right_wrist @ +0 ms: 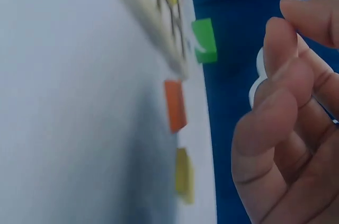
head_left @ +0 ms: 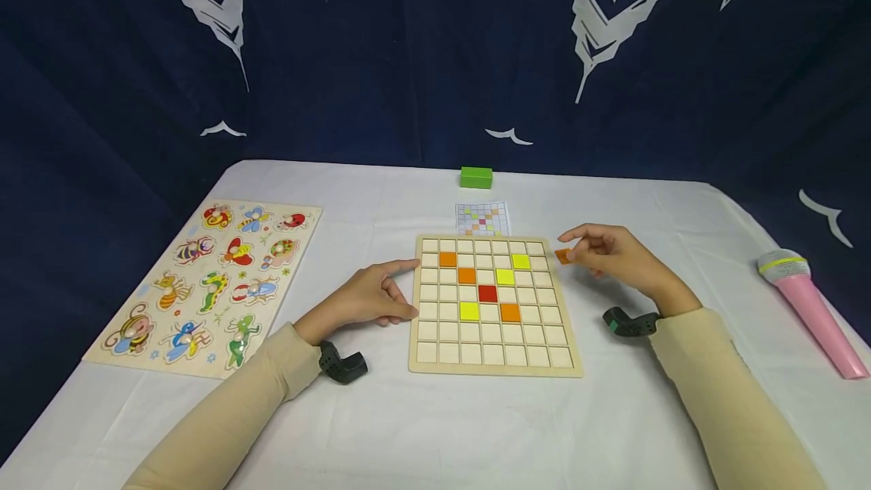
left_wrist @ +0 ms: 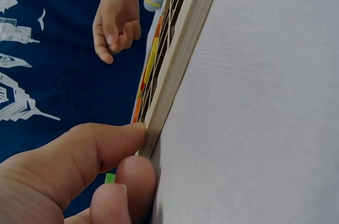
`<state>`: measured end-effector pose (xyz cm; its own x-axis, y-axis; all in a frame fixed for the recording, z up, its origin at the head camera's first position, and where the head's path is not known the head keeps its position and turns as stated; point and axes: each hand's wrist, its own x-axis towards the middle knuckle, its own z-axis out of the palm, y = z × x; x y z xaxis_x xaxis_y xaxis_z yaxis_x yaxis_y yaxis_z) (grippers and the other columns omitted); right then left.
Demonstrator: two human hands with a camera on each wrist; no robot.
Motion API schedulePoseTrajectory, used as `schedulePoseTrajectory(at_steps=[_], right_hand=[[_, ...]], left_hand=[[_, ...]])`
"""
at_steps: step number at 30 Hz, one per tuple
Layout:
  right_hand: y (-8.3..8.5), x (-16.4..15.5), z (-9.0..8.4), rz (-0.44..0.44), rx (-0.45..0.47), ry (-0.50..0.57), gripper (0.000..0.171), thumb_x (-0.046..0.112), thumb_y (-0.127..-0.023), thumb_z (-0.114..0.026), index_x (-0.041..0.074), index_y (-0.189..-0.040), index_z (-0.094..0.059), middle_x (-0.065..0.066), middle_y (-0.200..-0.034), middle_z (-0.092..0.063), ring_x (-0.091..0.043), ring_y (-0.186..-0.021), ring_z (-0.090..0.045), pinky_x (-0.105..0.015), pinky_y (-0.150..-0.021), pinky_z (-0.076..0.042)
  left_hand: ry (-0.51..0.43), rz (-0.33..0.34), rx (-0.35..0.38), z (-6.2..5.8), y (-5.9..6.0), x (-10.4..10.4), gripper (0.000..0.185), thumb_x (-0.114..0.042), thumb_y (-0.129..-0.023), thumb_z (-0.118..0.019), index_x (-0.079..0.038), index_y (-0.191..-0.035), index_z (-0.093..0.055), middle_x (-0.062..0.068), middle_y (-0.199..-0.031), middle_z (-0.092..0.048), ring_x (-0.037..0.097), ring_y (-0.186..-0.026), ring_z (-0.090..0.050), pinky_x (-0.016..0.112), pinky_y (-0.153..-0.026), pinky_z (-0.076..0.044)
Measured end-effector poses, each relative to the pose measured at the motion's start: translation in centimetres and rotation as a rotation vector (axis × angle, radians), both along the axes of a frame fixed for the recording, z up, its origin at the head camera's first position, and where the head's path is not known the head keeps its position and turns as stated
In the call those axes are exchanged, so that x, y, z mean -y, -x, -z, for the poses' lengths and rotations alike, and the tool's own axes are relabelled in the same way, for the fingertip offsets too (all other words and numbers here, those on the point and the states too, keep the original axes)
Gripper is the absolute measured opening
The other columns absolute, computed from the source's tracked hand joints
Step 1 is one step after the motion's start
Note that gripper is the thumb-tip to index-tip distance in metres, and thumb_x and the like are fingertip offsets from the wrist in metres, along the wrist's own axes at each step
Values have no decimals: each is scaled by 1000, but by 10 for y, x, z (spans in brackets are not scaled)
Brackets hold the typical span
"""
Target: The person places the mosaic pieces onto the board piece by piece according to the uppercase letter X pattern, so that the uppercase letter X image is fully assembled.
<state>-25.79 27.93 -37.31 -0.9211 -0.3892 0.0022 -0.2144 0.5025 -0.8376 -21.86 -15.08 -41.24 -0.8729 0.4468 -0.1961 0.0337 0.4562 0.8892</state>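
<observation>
Two hands frame the grid board (head_left: 495,369) at table centre. Your left hand (head_left: 370,297) rests at the board's 9 o'clock edge, thumb and fingertips pressed against its side wall; the left wrist view shows them touching the wood, holding nothing, fingers loosely bent. Your right hand (head_left: 612,255) hovers off the board's 2 o'clock corner, fingers curled. An orange tile (head_left: 562,255) sits just beside those fingertips; the right wrist view shows it lying on the cloth apart from the fingers, with a yellow tile (right_wrist: 183,175) near it, so the hand grips nothing.

Seven coloured squares already fill the board: orange ones at upper left, centre left and lower centre, yellow ones at upper right and lower left, one red square (head_left: 487,293) in the middle.

At the board's 12 o'clock lies a pattern card (head_left: 482,218), and beyond it a green block (head_left: 475,178) near the table's far edge. An insect puzzle (head_left: 211,282) lies well apart at 9 o'clock. A pink toy microphone (head_left: 810,308) lies at 3 o'clock near the right table edge. White cloth (head_left: 435,429) covers the table; a dark blue printed backdrop hangs behind.
</observation>
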Motion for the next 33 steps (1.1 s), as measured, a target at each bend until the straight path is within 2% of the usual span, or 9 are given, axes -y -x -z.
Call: schedulePoseTrajectory(at_steps=[5, 10, 18, 27, 33], right_hand=[[7, -10, 10, 93, 11, -15, 41, 9, -103, -70, -6, -140, -62, -1, -91, -70, -14, -67, -54, -27, -63, -52], [13, -20, 19, 180, 7, -46, 41, 11, -106, -69, -8, -142, -61, 4, -85, -61, -12, -63, -50, -25, -60, -49], [13, -30, 24, 304, 37, -116, 44, 15, -104, -71, -9, -140, -61, 1, -93, -59, -10, -66, -52, -26, -58, -47], [14, -39, 28, 312, 83, -180, 52, 15, -96, -81, -10, -138, -62, -3, -101, -59, -10, -70, -52, -24, -61, -50], [12, -35, 27, 319, 42, -257, 48, 17, -93, -83, -11, -128, -67, -9, -103, -62, -14, -74, -56, -25, -60, -53]], left_hand=[[3, -1, 1, 0, 0, 0, 88, -7, -86, -89, -5, -163, -46, 6, -80, -74, 11, -55, -63, 24, -58, -56], [6, -2, 3, 0, 0, 0, 88, -7, -86, -89, -6, -163, -46, 6, -80, -74, 11, -55, -63, 24, -57, -56], [4, 1, 1, -1, -1, 0, 89, -7, -86, -89, -5, -163, -46, 6, -81, -75, 12, -56, -63, 24, -58, -57], [7, 5, -10, 0, 1, 0, 89, -7, -86, -88, -4, -164, -45, 5, -80, -75, 11, -55, -63, 24, -58, -57], [1, 6, -9, 0, 1, 0, 89, -6, -86, -88, -3, -164, -45, 5, -80, -75, 12, -55, -63, 24, -58, -57]])
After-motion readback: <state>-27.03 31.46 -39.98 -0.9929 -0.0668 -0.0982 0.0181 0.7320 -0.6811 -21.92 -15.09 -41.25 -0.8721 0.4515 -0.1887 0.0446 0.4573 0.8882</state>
